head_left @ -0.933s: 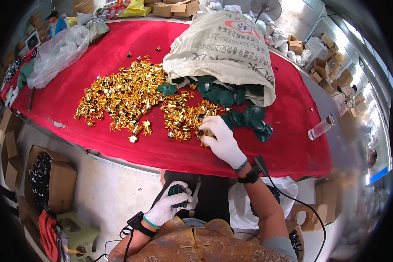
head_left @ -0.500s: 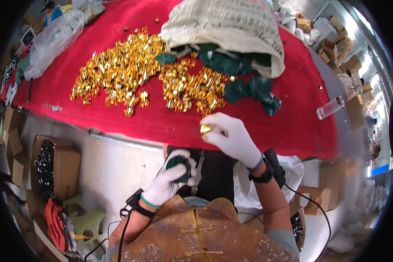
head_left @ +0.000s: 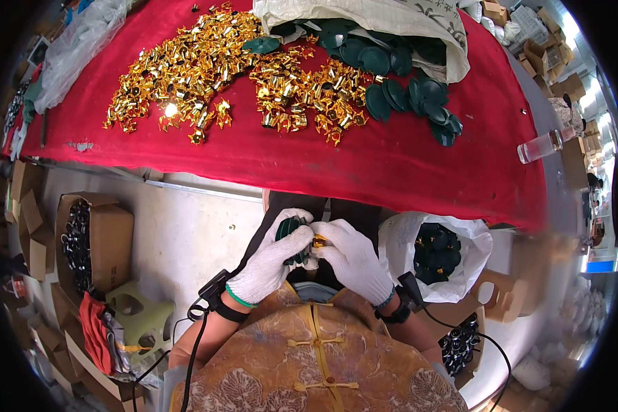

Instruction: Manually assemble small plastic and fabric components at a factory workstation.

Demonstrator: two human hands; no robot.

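Note:
White knitted gloves cover both hands, which meet over my lap. My left hand (head_left: 271, 255) is closed round dark green round discs (head_left: 290, 235). Pinched in the fingertips of my right hand (head_left: 352, 255) is a small shiny gold clip (head_left: 319, 240), held against or close beside the discs; the gloves partly hide the contact. Ahead on the red-covered table (head_left: 254, 159) lies a heap of gold pronged clips (head_left: 178, 75). Green discs (head_left: 429, 99) spill from the mouth of a whitish woven sack (head_left: 391, 15) at its right.
A white bag (head_left: 399, 257) beside my right arm holds green discs with gold bits. Cardboard boxes of dark parts stand at left (head_left: 113, 240) and lower right. A green plastic stool (head_left: 141, 309) carries red cloth. A clear glass (head_left: 539, 147) lies near the table's right edge.
My right hand has come down from the table's edge with the gold clip to meet my left hand. The left hand has risen slightly. The view has tilted lower, showing the white bag's contents.

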